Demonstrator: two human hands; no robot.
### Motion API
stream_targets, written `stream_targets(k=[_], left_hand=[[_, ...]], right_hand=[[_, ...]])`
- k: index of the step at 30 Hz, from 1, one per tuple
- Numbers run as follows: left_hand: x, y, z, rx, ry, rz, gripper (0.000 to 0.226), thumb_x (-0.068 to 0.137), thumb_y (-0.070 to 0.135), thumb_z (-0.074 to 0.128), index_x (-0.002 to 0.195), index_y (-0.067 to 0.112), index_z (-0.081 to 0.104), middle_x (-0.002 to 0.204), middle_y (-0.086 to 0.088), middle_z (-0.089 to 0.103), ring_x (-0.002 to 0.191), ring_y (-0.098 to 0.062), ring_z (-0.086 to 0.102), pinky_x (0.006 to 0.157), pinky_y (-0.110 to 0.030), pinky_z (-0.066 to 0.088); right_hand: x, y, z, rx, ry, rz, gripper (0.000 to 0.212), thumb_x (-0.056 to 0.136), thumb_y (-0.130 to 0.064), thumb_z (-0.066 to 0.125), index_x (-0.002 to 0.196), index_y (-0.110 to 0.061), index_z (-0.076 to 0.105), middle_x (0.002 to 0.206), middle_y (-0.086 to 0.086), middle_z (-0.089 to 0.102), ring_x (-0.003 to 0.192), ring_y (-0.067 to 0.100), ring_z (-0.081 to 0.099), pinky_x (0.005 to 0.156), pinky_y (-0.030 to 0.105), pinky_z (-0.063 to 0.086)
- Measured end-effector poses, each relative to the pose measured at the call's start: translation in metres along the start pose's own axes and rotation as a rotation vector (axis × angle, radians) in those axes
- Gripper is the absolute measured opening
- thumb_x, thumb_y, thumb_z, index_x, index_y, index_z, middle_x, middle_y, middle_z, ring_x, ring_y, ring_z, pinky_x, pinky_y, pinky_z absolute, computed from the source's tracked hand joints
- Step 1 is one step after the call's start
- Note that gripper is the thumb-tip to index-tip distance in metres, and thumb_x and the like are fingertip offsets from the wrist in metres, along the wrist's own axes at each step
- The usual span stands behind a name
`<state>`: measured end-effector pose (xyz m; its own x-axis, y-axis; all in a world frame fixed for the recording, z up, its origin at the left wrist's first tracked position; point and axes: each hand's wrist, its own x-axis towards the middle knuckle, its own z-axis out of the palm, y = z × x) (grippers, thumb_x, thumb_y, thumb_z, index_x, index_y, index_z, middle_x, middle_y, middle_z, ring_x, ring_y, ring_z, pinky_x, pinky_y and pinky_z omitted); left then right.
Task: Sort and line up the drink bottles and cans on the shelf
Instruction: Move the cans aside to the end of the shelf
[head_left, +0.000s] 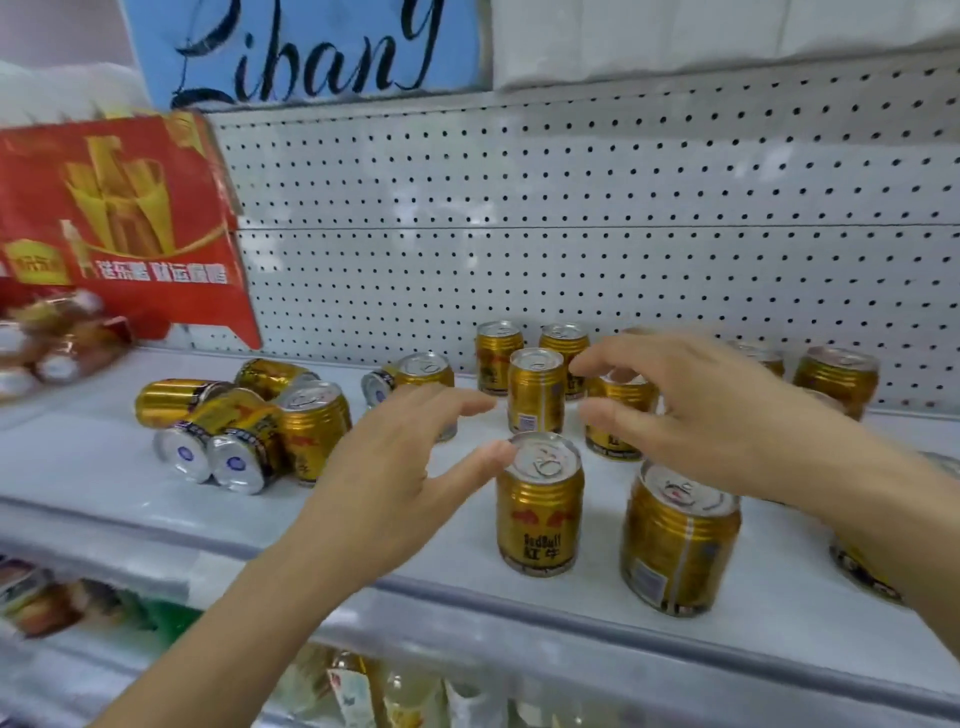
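Note:
Several gold Red Bull cans are scattered on a white shelf (156, 519). One upright can (540, 504) stands near the front, with another upright can (680, 540) to its right and a third (536, 389) behind it. On the left lies a cluster of tipped cans (223, 441) beside one upright can (314, 426). More upright cans (500, 356) stand at the back. My left hand (400, 462) hovers open, its thumb touching the front can's rim. My right hand (711, 410) is open above the middle cans and holds nothing.
A red carton (119, 228) stands at the back left beside wrapped packs (52, 343). A white pegboard wall (571, 218) closes the back. A can (836, 379) stands at the far right. Bottles (363, 691) sit on the shelf below.

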<state>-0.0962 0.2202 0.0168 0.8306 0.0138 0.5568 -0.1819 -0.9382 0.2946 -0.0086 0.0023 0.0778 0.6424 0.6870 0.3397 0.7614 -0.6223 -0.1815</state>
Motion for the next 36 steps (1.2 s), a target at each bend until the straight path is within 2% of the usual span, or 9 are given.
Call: stream_targets(k=[3,8,14,16,20,23,29,33,36], left_hand=[[-0.017,-0.035,-0.019,0.024,0.018,-0.048,0.058,0.082,0.070,0.040,0.124,0.035,0.058,0.106,0.029,0.054,0.101,0.009,0.048,0.083,-0.008,0.032],[-0.041,-0.112,-0.062,0.079,0.009,-0.101,0.050,0.083,0.060,0.046,0.125,0.035,0.057,0.118,0.023,0.056,0.113,0.002,0.048,0.091,-0.003,0.029],[-0.048,-0.223,-0.122,0.084,-0.061,-0.183,0.035,0.093,0.032,0.059,0.127,0.030,0.056,0.121,0.019,0.056,0.111,-0.002,0.049,0.083,-0.007,0.036],[-0.041,-0.264,-0.132,0.141,-0.121,-0.202,0.044,0.091,0.019,0.063,0.134,0.026,0.052,0.128,0.011,0.055,0.118,-0.011,0.049,0.088,-0.010,0.035],[-0.022,-0.329,-0.132,0.233,-0.284,-0.217,0.064,0.087,0.021,0.068,0.144,0.024,0.040,0.143,0.003,0.047,0.127,-0.016,0.045,0.101,-0.023,0.032],[-0.011,-0.353,-0.124,0.260,-0.403,-0.158,0.069,0.082,0.021,0.073,0.142,0.022,0.040,0.139,0.004,0.046,0.123,-0.016,0.046,0.099,-0.024,0.035],[0.008,-0.369,-0.108,0.307,-0.403,-0.093,0.080,0.070,0.028,0.078,0.141,0.023,0.040,0.136,0.004,0.049,0.118,-0.019,0.050,0.098,-0.033,0.040],[0.014,-0.374,-0.098,0.306,-0.396,-0.094,0.078,0.072,0.029,0.079,0.138,0.028,0.039,0.136,0.009,0.047,0.122,-0.015,0.045,0.098,-0.036,0.043],[0.017,-0.381,-0.098,0.264,-0.400,-0.096,0.076,0.069,0.024,0.080,0.134,0.032,0.041,0.131,0.011,0.049,0.117,-0.013,0.047,0.096,-0.036,0.045]], right_hand=[[0.020,-0.028,0.011,0.006,-0.020,-0.055,0.039,0.091,-0.053,0.051,0.129,-0.043,0.049,0.112,-0.025,0.051,0.101,-0.001,0.048,0.082,0.023,0.042],[0.068,-0.082,0.038,0.038,-0.028,-0.130,0.037,0.093,-0.049,0.053,0.129,-0.042,0.050,0.101,-0.031,0.047,0.088,-0.011,0.047,0.074,0.011,0.037],[0.141,-0.149,0.071,0.104,-0.086,-0.081,0.032,0.095,-0.043,0.055,0.126,-0.036,0.055,0.114,-0.020,0.056,0.102,0.000,0.053,0.082,0.021,0.042],[0.168,-0.164,0.082,0.115,-0.110,-0.071,0.032,0.094,-0.043,0.057,0.125,-0.035,0.057,0.115,-0.017,0.058,0.102,0.003,0.056,0.085,0.022,0.046],[0.220,-0.179,0.104,0.078,-0.219,-0.026,0.035,0.091,-0.043,0.060,0.125,-0.032,0.058,0.113,-0.013,0.057,0.101,0.010,0.060,0.088,0.032,0.052],[0.255,-0.182,0.122,0.036,-0.321,0.005,0.039,0.091,-0.041,0.064,0.126,-0.027,0.058,0.115,-0.009,0.058,0.101,0.012,0.060,0.086,0.029,0.049],[0.316,-0.181,0.165,0.019,-0.561,0.024,0.049,0.092,-0.042,0.062,0.136,-0.028,0.049,0.117,-0.004,0.052,0.106,0.019,0.058,0.091,0.033,0.049],[0.340,-0.179,0.196,0.099,-0.665,0.046,0.058,0.090,-0.046,0.063,0.140,-0.023,0.043,0.117,0.001,0.054,0.094,0.019,0.062,0.066,0.024,0.052],[0.349,-0.173,0.206,0.205,-0.718,0.100,0.061,0.085,-0.044,0.070,0.135,-0.019,0.046,0.116,0.005,0.059,0.099,0.021,0.065,0.071,0.026,0.056]])
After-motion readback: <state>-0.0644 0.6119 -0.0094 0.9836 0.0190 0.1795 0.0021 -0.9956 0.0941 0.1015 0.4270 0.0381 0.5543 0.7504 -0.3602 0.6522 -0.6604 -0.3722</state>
